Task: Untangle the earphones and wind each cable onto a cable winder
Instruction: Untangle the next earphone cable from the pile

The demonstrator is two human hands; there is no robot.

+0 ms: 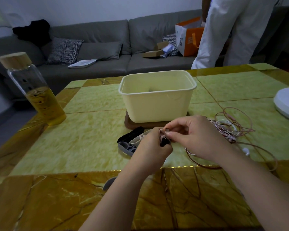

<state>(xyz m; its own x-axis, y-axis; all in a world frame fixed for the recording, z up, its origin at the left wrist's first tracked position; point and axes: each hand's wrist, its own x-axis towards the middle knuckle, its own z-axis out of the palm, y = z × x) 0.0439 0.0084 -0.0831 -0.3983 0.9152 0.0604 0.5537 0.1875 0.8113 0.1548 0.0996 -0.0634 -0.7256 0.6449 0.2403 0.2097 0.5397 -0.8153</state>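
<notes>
1. On the marble table (pixel 90 130), head view: left hand (pixel 150 147) grips a black cable winder (pixel 164 142); right hand (pixel 195 139) pinches pink cable (pixel 162 135) against it.
2. Tangled earphones (pixel 228 127) lie just right; spare winders (pixel 132 142) sit unused. Judged: first winding underway, most left.

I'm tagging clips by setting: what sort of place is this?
Most likely a home living room: a grey sofa with a checked cushion, a marble-patterned table, and an orange shopping bag on it.

Dim, soft indoor light; wide-angle bending at edges, slight overall blur.
</notes>
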